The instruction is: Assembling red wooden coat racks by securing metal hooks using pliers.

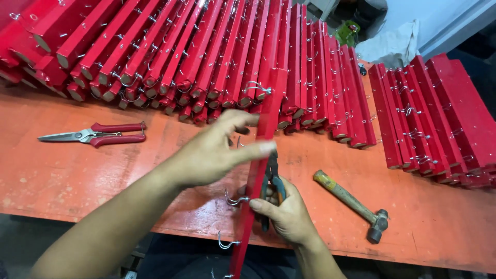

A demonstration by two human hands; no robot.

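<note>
A long red wooden strip (261,170) with several metal hooks (232,199) along its edge stands on edge, running from the table's front toward the stacked strips. My left hand (217,150) pinches the strip near its middle with thumb and fingers. My right hand (287,214) holds dark-handled pliers (271,183) against the strip's right side, jaws near the strip.
Rows of red hooked strips (217,51) fill the back of the orange table (62,181); another stack (434,113) lies at right. Red-handled shears (98,135) lie at left. A ball-peen hammer (351,204) rests right of my right hand.
</note>
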